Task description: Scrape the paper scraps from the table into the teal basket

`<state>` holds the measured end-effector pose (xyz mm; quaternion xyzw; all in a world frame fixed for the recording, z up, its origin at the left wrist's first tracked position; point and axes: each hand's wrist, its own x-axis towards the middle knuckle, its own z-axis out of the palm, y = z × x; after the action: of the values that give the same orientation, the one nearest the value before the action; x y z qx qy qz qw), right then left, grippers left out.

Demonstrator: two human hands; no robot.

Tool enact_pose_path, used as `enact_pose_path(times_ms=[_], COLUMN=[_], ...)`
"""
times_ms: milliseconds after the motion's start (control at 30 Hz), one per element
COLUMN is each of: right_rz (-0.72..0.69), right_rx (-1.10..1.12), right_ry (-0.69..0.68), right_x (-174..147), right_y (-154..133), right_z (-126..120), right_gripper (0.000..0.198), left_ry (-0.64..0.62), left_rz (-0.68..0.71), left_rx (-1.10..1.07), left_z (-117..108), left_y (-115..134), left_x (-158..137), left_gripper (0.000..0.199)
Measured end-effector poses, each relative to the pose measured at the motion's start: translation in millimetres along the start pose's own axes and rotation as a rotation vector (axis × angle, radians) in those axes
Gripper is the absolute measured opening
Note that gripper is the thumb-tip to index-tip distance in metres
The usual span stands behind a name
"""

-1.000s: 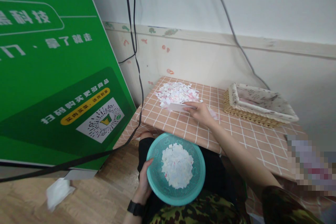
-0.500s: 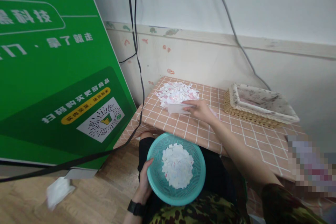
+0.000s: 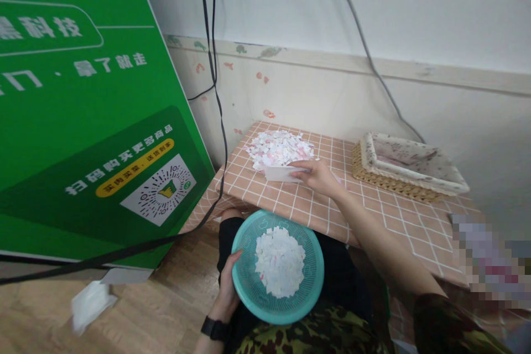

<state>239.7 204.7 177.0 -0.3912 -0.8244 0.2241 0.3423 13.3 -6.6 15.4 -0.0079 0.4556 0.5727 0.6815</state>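
My left hand (image 3: 229,282) grips the left rim of a teal plastic basket (image 3: 313,287), which rests on my lap. Inside it lies a heap of small white paper scraps (image 3: 280,263). Over the table, my right hand (image 3: 317,176) is closed on the right end of a flat white card (image 3: 281,173), held on its long edge between thumb and fingers. Just behind the card a pile of white and pink paper scraps (image 3: 280,146) is spread on the brown checked tablecloth (image 3: 265,191). The card's lower edge is at the near side of this pile.
A wicker basket with a cloth lining (image 3: 409,168) stands on the table to the right. A green printed panel (image 3: 83,121) fills the left side, with a black cable (image 3: 222,121) hanging beside it. A white plastic bag (image 3: 92,304) lies on the wooden floor.
My right hand and the card have come slightly nearer to me, away from the pile. My left hand keeps its hold on the teal basket.
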Motion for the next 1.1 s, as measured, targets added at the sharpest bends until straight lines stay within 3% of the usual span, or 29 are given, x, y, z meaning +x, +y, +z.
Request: enact_pose_path(times_ms=[233,400,700,800,967,1033,1100], right_rz=[0.029,-0.019,0.030,0.034,0.009,-0.007,-0.083], right_rx=[-0.046,0.000,0.040,0.077,0.014,-0.067,-0.127], right_ry=[0.058,0.004,0.037,-0.023,0.016,0.064,0.010], right_x=[2.0,2.6,3.2,1.8,-16.5,-31.6,-47.1], right_y=[5.3,-6.8,-2.1,-0.3,-12.3,-25.9,-42.8], right_z=[5.9,17.8,12.9,11.3,8.6,18.9,37.9], right_gripper=[0.025,0.026,0.023,0.023,0.024,0.029,0.038], left_ry=[0.027,0.024,0.020,0.036,0.041,0.049,0.048], left_rz=[0.011,0.011,-0.018,-0.010,0.001,-0.003,-0.001], left_rx=[0.002,0.005,-0.015,-0.006,-0.005,0.003,0.004], left_z=[0.5,1.7,4.4,3.4,2.0,2.3,2.8], left_y=[0.4,0.8,2.7,1.9,2.0,2.5,2.5], left_x=[-0.5,-1.1,-5.5,-4.1,-3.0,-2.9,-2.5], left_gripper=[0.020,0.022,0.022,0.022,0.020,0.020,0.020])
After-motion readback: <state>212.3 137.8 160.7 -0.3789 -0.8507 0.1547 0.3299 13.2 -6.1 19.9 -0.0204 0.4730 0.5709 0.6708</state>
